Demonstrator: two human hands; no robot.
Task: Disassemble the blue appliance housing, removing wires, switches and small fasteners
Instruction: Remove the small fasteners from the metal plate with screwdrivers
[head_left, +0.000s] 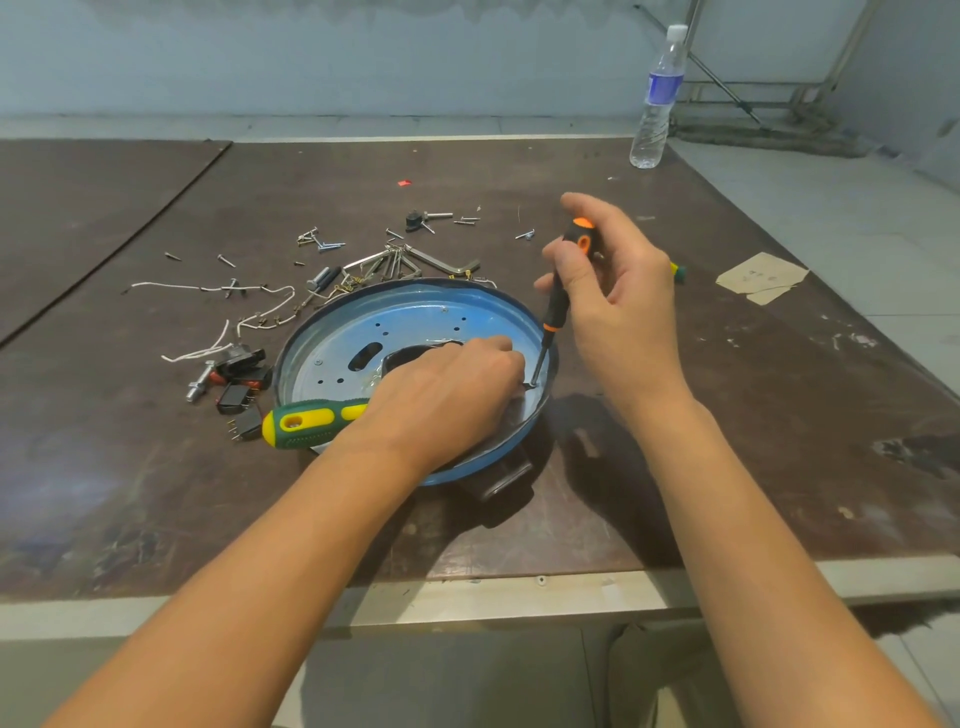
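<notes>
The round blue housing (415, 312) lies open side up in the middle of the table. My left hand (441, 400) rests inside it, fingers pinched near a small fastener at the inner right wall; what it grips is hidden. My right hand (613, 275) holds a black and orange screwdriver (558, 296) upright, its tip on that fastener. A green and yellow screwdriver (306, 421) lies across the housing's left rim, partly under my left wrist. Removed white wires (218, 312), black switches (241, 384) and screws (322, 241) lie to the left and behind.
A brown table (727, 415) bears everything. Hex keys (400, 262) lie behind the housing. A water bottle (657, 98) stands at the far right corner. A paper scrap (761, 278) lies at the right. A black handle (506, 478) sticks out below the housing.
</notes>
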